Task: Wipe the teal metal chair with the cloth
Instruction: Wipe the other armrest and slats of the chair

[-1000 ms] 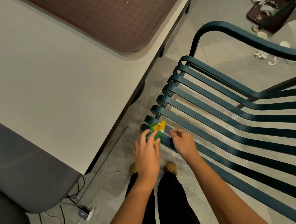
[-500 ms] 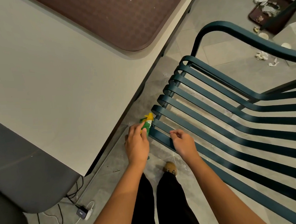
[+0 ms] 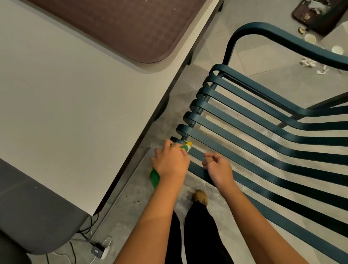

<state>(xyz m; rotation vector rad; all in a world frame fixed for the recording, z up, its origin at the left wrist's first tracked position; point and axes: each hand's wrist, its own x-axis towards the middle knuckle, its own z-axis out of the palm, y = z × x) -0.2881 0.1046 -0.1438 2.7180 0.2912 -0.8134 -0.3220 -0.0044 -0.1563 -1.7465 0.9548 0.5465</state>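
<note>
Left hand (image 3: 170, 162) grips the green-and-yellow cloth (image 3: 187, 146) against the front end of a near slat of the teal metal chair (image 3: 285, 40), with right hand (image 3: 217, 169) just beside it, fingers curled over the neighbouring slat, grip not determinable, and the chair beside the beige table (image 3: 66, 97).

You had a brown tray (image 3: 107, 24) on the pale table (image 3: 47, 108), a charger (image 3: 96, 250) with cables on the grey floor (image 3: 133, 214), and a littered tray (image 3: 332, 20) near crumpled napkins (image 3: 307, 62).
</note>
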